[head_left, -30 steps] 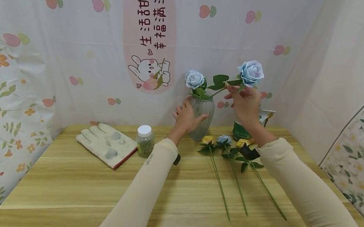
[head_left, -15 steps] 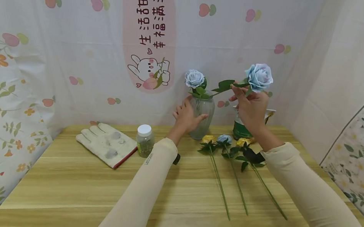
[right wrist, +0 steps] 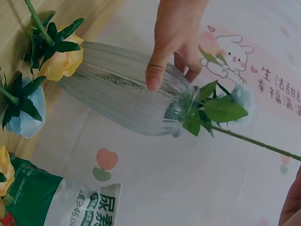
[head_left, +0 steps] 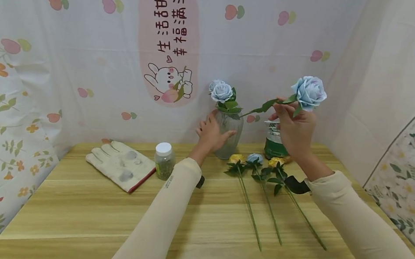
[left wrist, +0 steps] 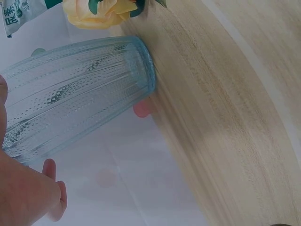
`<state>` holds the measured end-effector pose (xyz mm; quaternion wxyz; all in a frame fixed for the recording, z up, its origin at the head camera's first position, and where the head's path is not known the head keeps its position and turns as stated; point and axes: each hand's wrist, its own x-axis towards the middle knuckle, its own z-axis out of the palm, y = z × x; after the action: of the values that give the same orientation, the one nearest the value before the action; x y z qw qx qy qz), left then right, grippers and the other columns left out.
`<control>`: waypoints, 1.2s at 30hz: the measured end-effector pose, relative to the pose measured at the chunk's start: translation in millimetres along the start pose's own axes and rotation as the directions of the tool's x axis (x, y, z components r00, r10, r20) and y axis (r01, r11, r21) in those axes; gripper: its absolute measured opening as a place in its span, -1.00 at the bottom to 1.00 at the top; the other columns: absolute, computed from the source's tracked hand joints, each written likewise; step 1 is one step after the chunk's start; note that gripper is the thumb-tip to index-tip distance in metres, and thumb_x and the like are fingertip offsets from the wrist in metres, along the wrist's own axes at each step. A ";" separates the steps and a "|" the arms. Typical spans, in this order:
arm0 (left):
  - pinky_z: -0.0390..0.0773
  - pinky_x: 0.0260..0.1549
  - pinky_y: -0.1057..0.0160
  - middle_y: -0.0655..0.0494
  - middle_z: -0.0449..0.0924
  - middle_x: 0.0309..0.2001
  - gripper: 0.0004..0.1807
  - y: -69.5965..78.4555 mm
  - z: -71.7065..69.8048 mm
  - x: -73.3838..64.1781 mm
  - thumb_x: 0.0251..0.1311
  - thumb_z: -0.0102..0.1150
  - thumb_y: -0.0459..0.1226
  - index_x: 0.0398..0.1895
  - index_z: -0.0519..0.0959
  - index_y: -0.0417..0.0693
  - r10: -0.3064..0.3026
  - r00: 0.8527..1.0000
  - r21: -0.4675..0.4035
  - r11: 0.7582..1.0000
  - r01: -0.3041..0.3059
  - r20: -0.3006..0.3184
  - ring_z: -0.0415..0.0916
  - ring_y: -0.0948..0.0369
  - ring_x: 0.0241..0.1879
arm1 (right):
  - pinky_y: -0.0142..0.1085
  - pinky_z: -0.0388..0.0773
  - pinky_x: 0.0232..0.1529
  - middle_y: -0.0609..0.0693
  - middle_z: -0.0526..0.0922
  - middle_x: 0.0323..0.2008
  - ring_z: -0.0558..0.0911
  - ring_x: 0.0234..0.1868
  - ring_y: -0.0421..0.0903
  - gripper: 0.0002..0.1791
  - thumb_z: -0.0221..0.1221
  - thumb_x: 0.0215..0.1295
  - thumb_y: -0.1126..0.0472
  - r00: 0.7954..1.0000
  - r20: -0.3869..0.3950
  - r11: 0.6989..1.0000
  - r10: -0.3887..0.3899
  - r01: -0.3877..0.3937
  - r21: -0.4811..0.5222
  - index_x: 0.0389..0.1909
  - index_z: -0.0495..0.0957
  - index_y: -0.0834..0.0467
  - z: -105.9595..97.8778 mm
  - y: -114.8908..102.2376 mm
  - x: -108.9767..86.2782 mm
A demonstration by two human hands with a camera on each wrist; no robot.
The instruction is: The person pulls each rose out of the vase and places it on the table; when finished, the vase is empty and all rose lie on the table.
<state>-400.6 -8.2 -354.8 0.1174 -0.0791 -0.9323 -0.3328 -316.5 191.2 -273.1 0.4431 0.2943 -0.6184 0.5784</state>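
Note:
My left hand holds the clear ribbed glass vase near its neck, thumb on one side and fingers on the other. The vase stands upright at the back of the table. Light blue roses with green leaves rest in its mouth. To the right, my right hand pinches the stem of another light blue rose just below the bloom. Its stem slants down to the vase mouth in the right wrist view, and the bloom leans right. The right hand's fingertips are partly hidden behind leaves.
A yellow rose, a blue rose and another yellow rose lie in front of the vase, stems toward me. A green and white bag stands behind them. At left are a white-capped jar and a work glove.
My right hand has moved right and slightly down with the rose, tilting its stem further over. A second blue bloom now shows behind the one in the vase. The left hand stays on the vase.

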 end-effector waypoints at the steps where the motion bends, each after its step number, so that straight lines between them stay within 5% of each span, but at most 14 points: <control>1: 0.07 0.10 -0.11 0.00 0.00 0.50 0.08 -0.2 0.0 0.1 0.19 0.18 0.26 0.57 -0.16 0.05 0.001 1.000 -0.002 1.000 -0.001 -0.002 0.10 -0.12 0.28 | -0.47 0.45 -0.62 -0.08 0.75 -0.29 0.66 -0.55 -0.27 -0.87 0.21 0.31 0.46 1.000 -0.005 1.000 -0.004 0.003 -0.023 -0.18 0.62 0.46 -1.8 -0.9 -0.5; 6: 0.07 0.08 -0.10 -0.01 0.00 0.50 0.07 -0.1 -0.3 0.5 0.20 0.18 0.25 0.56 -0.16 0.03 0.009 1.000 -0.001 1.000 -0.009 -0.005 0.11 -0.12 0.27 | -0.47 0.45 -0.61 0.07 0.75 -0.33 0.65 -0.56 -0.26 -0.83 0.23 0.30 0.45 0.999 -0.039 0.997 0.005 -0.008 -0.073 -0.15 0.62 0.47 -12.5 -6.2 -4.7; 13: 0.06 0.07 -0.10 -0.02 0.02 0.49 0.06 -1.4 0.5 0.2 0.19 0.21 0.23 0.55 -0.15 0.04 0.015 1.000 -0.015 1.000 -0.015 -0.012 0.11 -0.13 0.27 | -0.49 0.45 -0.62 -0.15 0.74 -0.42 0.64 -0.59 -0.26 -0.85 0.23 0.24 0.53 0.998 -0.038 0.995 0.048 -0.051 -0.080 -0.23 0.69 0.31 -33.3 -7.6 -10.6; 22: 0.04 0.09 -0.11 0.01 -0.01 0.51 0.07 -2.7 1.2 2.0 0.19 0.23 0.22 0.55 -0.15 0.06 0.008 1.000 -0.026 1.000 -0.008 -0.004 0.08 -0.12 0.28 | -0.50 0.47 -0.59 -0.05 0.76 -0.44 0.62 -0.62 -0.22 -0.86 0.23 0.24 0.54 0.994 -0.012 0.994 0.105 -0.105 0.026 -0.25 0.52 0.59 -64.3 1.2 -14.6; 29: 0.04 0.07 -0.12 -0.01 0.01 0.50 0.06 -3.7 0.5 -0.4 0.20 0.23 0.21 0.55 -0.15 0.05 0.026 0.999 -0.042 0.999 -0.027 -0.021 0.10 -0.13 0.26 | -0.50 0.50 -0.53 -0.14 0.75 -0.41 0.65 -0.52 -0.29 -0.82 0.24 0.28 0.46 0.961 0.087 0.946 0.262 -0.238 -0.219 -0.16 0.54 0.48 -86.2 0.3 -20.2; 36: 0.05 0.09 -0.12 -0.01 0.00 0.51 0.07 -2.6 0.2 -1.6 0.20 0.22 0.22 0.55 -0.15 0.04 0.029 0.999 -0.024 0.999 -0.030 -0.016 0.09 -0.14 0.28 | -0.47 0.50 -0.56 -0.22 0.74 -0.42 0.67 -0.47 -0.33 -0.80 0.21 0.30 0.48 0.936 0.180 0.929 0.303 -0.248 -0.276 -0.07 0.55 0.43 -104.4 5.4 -21.1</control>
<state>-399.7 -10.1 -357.0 0.1287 -0.0915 -0.9260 -0.3429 -290.4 290.8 -300.7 0.3193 0.2080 -0.7665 0.5169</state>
